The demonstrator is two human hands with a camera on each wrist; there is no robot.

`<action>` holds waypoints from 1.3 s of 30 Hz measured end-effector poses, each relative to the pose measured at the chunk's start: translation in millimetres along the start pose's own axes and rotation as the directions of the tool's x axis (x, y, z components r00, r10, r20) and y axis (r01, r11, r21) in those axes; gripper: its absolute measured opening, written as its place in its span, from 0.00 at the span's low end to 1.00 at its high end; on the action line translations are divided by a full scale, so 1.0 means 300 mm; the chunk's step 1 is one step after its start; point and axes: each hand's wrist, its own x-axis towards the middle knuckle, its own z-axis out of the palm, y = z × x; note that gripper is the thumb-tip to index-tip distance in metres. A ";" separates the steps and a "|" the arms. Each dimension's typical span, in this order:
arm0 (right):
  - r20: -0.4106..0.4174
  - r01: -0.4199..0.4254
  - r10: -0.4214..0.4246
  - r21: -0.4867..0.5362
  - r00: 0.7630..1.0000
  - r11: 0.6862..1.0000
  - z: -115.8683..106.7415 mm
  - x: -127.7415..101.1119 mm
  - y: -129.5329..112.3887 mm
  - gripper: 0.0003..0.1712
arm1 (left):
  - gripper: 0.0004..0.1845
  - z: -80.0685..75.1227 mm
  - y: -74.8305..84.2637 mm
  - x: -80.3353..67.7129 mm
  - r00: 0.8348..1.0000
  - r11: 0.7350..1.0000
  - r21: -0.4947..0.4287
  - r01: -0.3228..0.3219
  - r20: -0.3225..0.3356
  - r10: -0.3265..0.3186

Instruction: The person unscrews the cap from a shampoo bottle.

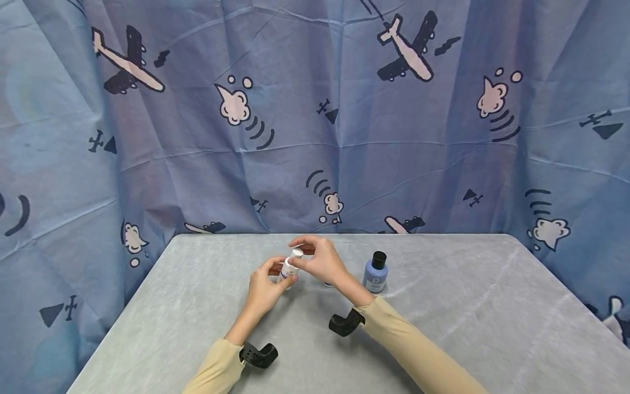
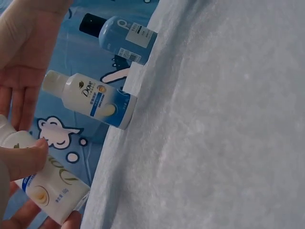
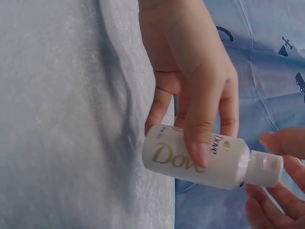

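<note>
1. The small white plastic bottle (image 3: 190, 160) reads "Dove" in gold script and is held just above the counter (image 1: 443, 317).
2. The left hand (image 1: 263, 290) grips its body; the right hand (image 1: 320, 260) pinches its white cap (image 3: 264, 168).
3. Behind stand a second Dove bottle (image 2: 90, 100) – blue-banded – and a blue black-capped bottle (image 1: 376, 272).
4. Grey cloth-covered counter – blue airplane-print curtain (image 1: 315, 109) behind.

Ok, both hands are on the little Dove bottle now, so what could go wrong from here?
1. The left hand grips the white Dove bottle above the table while the right hand works its cap; a freed cap might drop or lotion spill.
2. A second Dove bottle and the blue bottle stand close behind; a wrist could knock them over.
</note>
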 end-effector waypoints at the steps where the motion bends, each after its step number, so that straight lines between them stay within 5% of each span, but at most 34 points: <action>1: -0.005 -0.008 0.008 0.000 1.000 1.000 0.002 -0.001 0.000 0.17 | 0.23 0.000 0.002 0.000 1.000 1.000 0.006 0.004 -0.006 -0.003; 14: -0.095 -0.046 0.035 -0.119 0.995 0.992 0.009 -0.003 -0.007 0.12 | 0.23 0.006 0.002 0.000 0.999 1.000 0.010 -0.015 -0.043 0.015; 31: -0.026 0.012 -0.013 -0.024 1.000 1.000 -0.002 -0.004 -0.006 0.13 | 0.23 0.018 -0.011 0.001 0.998 0.998 -0.043 -0.039 0.043 0.041; 39: -0.044 0.016 -0.020 -0.093 0.999 0.996 -0.004 0.001 -0.016 0.13 | 0.23 0.017 -0.006 -0.001 0.999 0.999 -0.009 -0.037 -0.026 0.037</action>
